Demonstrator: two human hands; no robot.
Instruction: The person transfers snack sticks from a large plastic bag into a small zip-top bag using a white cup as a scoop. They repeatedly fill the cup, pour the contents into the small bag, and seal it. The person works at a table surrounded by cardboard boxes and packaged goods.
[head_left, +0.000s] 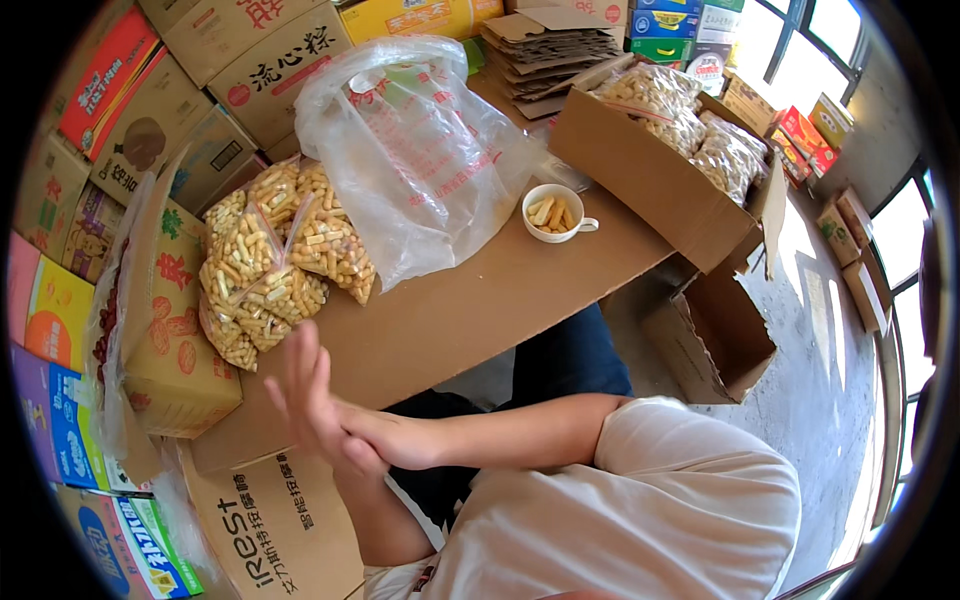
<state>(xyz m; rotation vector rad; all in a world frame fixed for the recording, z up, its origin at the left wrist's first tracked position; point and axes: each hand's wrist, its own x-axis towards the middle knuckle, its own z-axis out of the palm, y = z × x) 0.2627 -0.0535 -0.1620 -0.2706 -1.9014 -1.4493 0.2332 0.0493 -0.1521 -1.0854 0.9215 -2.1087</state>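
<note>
My left hand (309, 405) is raised at the near left edge of the cardboard-topped table (480, 307), slightly blurred, with its fingers extended and nothing in them. Against its palm and wrist rests my right hand (401, 439), whose fingers are largely hidden. Just beyond them, clear zip bags of pale stick-shaped snacks (262, 262) lie piled together. A big translucent plastic bag with red print (442, 165) slumps beside the pile. Farther right, a white cup (553, 234) holds several of the sticks (551, 213).
An open carton (622, 172) at the right holds filled bags (652, 97). Flattened cardboard (544, 52) is stacked behind. Left stands a printed carton (176, 315) with dark red contents. Another open box (720, 337) sits on the floor. Stacked product cartons (277, 71) line the back.
</note>
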